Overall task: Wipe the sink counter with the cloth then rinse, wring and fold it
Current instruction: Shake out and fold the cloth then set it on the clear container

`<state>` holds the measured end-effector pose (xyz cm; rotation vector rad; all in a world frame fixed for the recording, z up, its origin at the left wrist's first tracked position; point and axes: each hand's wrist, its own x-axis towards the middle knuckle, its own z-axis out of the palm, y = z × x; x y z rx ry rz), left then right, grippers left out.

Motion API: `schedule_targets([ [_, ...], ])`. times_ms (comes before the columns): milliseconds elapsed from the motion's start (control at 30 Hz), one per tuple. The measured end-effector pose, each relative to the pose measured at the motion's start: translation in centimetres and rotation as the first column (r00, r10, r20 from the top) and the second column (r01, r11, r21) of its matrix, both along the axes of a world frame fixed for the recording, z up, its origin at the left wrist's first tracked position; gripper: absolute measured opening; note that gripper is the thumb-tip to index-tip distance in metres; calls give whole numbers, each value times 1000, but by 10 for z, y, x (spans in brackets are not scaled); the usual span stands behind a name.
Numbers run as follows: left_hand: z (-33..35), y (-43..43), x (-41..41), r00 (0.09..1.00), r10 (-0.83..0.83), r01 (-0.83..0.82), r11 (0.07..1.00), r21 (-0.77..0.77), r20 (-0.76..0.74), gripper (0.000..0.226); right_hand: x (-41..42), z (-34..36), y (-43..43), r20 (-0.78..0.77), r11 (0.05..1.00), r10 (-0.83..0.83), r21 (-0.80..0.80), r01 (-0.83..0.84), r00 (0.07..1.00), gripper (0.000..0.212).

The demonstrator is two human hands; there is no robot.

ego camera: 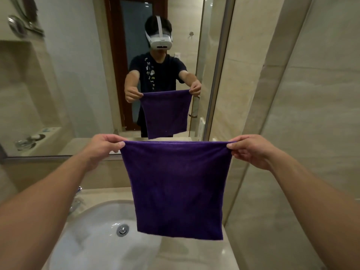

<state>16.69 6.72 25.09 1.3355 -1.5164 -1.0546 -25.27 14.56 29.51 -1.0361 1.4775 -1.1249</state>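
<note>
A purple cloth (178, 190) hangs flat and stretched in the air above the sink counter (196, 250). My left hand (103, 147) pinches its top left corner. My right hand (251, 151) pinches its top right corner. The cloth's lower edge hangs just above the counter, to the right of the white sink basin (93, 238). The basin's metal drain (122, 229) shows beside the cloth's bottom left corner.
A faucet (77, 201) stands at the basin's left rim, partly hidden by my left forearm. A large mirror (78, 75) on the wall ahead reflects a person holding the cloth. A tiled wall (302, 114) rises close on the right.
</note>
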Motion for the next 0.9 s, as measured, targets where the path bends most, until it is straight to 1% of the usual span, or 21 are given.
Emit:
schedule_targets([
  [100,-3,-6,-6,1000,-20,18,997,79,23,17,-2,-6,-7,50,998,-53,45,51,997,17],
  [167,-6,-11,-10,999,-27,34,987,155,-46,17,-4,-11,-11,47,993,-96,74,92,994,18],
  [233,-11,-15,-15,996,-22,40,977,210,-88,19,-5,-17,-14,-17,985,-139,98,140,990,19],
  [267,-13,-17,-18,997,-28,42,975,216,-71,21,-5,-20,-16,-89,981,-159,96,168,983,20],
  [333,-18,-20,-25,999,-34,39,979,201,-28,26,-4,-26,-20,-239,971,-207,64,228,949,23],
  [367,-19,-21,-29,999,-22,26,981,191,-24,25,-4,-28,-21,-283,967,-231,42,252,931,24],
  [533,-18,-9,-47,992,70,-59,993,106,-100,18,-9,-32,-15,-308,948,-318,-75,310,897,28],
  [600,-25,7,-51,990,76,-66,994,83,-122,21,-12,-42,-4,-311,944,-328,-79,320,892,28],
  [700,-62,41,-49,997,34,-27,995,100,-68,35,-16,-78,20,-410,950,-285,-3,312,866,27],
  [767,-97,67,-45,1000,0,1,993,116,-8,45,-17,-110,39,-443,951,-248,57,304,862,27],
  [867,-150,103,-39,993,-56,38,985,166,108,48,-18,-164,74,-503,943,-189,145,298,843,25],
  [900,-165,115,-38,986,-75,46,981,190,146,46,-17,-181,88,-523,939,-154,188,289,838,23],
])
